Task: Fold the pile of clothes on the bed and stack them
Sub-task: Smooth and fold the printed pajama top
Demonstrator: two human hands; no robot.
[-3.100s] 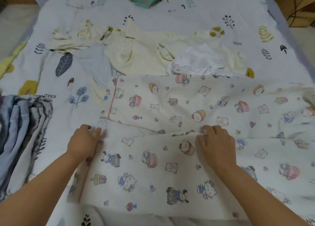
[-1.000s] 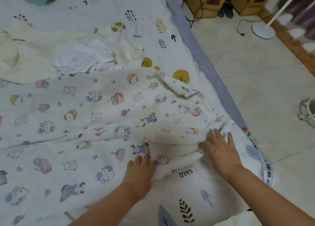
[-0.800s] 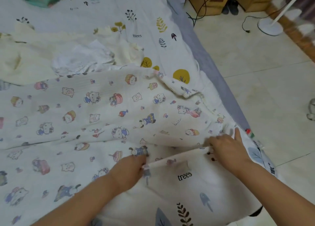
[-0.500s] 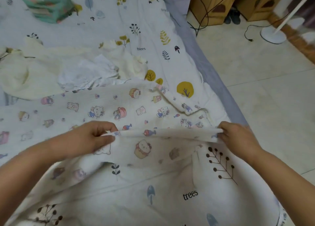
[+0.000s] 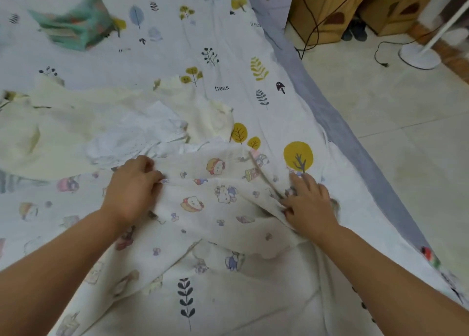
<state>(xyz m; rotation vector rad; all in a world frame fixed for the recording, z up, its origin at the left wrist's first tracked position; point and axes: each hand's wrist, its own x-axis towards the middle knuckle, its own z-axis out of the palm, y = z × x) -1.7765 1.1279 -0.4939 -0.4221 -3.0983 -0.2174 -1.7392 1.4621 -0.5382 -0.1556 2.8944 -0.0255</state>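
I have the cartoon-print cloth [image 5: 218, 203] spread on the bed [image 5: 228, 56], just in front of the cream garments [image 5: 76, 122]; my left hand [image 5: 132, 191] pinches its folded edge with curled fingers, and my right hand [image 5: 311, 206] presses flat, fingers spread, on the cloth's right end near the yellow tree print [image 5: 298, 155]. To complete this fold well, I should lay the pinched edge down parallel to the far edge, align the corners, then smooth outward from the centre before releasing, since loose creases will likely unbalance the stack.
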